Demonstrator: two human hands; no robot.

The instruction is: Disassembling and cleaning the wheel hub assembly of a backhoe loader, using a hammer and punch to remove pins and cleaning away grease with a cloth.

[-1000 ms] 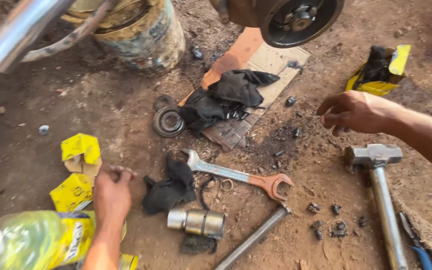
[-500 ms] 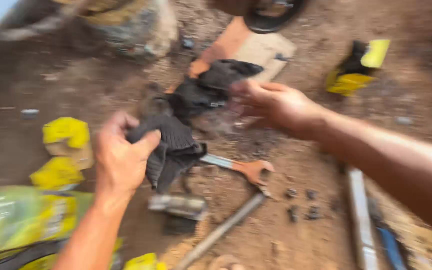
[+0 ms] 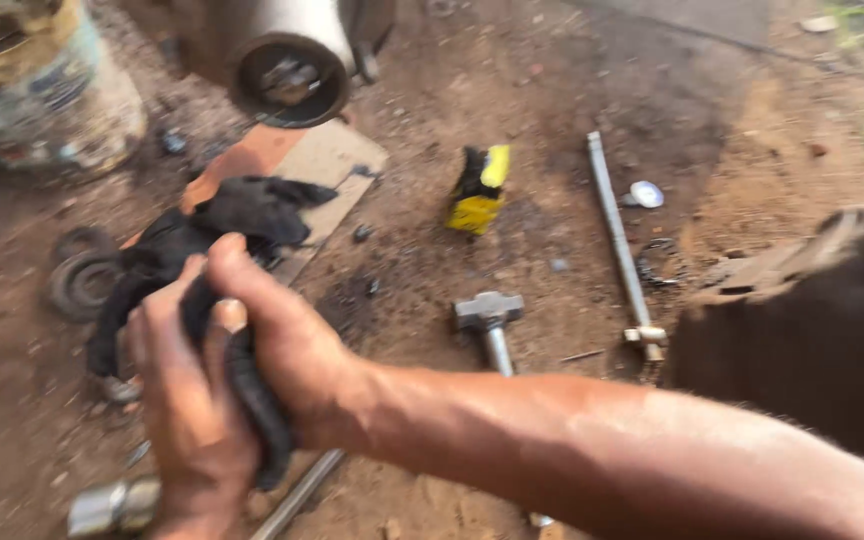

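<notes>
My left hand and my right hand are pressed together around a greasy black rag low in the head view. The rag shows between the fingers of both hands. A larger black cloth lies on the ground just beyond them, on a flat piece of cardboard. Below my left hand lies a shiny metal socket, with a steel rod beside it.
A hammer lies on the dirt right of my hands. A long steel bar lies further right, a yellow and black packet behind. A wheel hub, a dirty bucket and a round bearing sit at the back left.
My left hand picked the rag off the ground and my right hand came across to meet it. Both now clasp it. The view has swung to the right.
</notes>
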